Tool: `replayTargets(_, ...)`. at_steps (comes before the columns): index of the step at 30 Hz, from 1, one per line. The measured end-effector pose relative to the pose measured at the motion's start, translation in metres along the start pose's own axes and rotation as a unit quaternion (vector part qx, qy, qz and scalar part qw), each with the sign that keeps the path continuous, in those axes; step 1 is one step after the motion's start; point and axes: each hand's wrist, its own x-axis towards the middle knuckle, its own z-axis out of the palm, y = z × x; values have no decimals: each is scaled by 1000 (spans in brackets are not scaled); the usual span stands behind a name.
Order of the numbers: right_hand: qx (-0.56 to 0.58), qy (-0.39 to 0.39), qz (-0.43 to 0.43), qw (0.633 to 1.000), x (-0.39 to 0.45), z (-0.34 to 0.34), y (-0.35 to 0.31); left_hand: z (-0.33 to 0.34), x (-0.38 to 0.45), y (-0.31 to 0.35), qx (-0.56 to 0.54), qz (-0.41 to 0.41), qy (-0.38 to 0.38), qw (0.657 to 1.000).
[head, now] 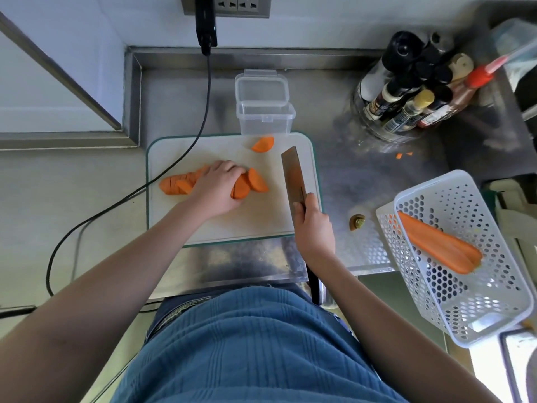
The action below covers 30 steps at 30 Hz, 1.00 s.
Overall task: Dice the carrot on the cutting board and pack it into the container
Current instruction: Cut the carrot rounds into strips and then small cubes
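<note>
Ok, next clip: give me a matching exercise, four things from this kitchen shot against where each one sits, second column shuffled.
Things:
1. carrot half
2. knife
3. container
4. carrot slices

Places:
A. under the left hand on the cutting board
B. in the white basket
C. behind the board, lid open
D. in the right hand

Pairs: 1-B, 2-D, 3-C, 4-A

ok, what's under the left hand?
The left hand presses on the sliced carrot on the cutting board. Slices show on both sides of it; the ones beneath the palm are covered.
</note>
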Motion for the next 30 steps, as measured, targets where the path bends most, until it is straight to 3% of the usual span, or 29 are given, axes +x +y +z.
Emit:
replayTargets(6, 18, 5, 6, 1000, 5, -1, 3, -3, 9, 13, -5, 2, 14, 1000)
replayTargets(13, 27, 11, 23, 999, 10, -3, 12, 7, 14, 34, 111, 22, -21, 993)
replayTargets(21, 28, 15, 30, 999, 15, -4, 18, 7, 12, 29, 181, 44, 6, 982)
replayTargets(26, 31, 14, 29, 999, 16, -4, 18, 2, 21, 27, 88, 50, 107, 989)
replayTargets(28, 31, 14, 31, 999, 16, -5, 18, 3, 31, 26, 27, 94, 79, 992)
replayTargets(30, 32, 11, 30, 999, 16, -6, 19, 3, 40, 26, -1, 134, -10, 991)
